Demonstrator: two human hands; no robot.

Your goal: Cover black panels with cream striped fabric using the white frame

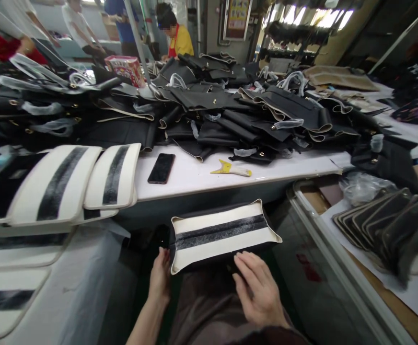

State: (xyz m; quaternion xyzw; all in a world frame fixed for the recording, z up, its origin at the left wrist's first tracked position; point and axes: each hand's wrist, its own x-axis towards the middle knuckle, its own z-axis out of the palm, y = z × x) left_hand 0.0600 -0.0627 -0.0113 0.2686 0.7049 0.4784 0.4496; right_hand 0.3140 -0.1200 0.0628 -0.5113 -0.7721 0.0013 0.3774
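The left hand (160, 278) grips and the right hand (259, 287) lies flat on one striped piece (223, 232); the stacked pieces (68, 182) look done, and the black pile (209, 105) looks left to do

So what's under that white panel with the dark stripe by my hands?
A black layer shows around the white panel, over a brown-clad lap. Left hand and right hand touch its edges. The rest underneath is covered.

Striped panel (223, 234) fills lap; table (194, 176) bare between phone (161, 168), scraper (231, 168); pile (230, 115) behind

head-worn view, forward and down, close over table (202, 182)
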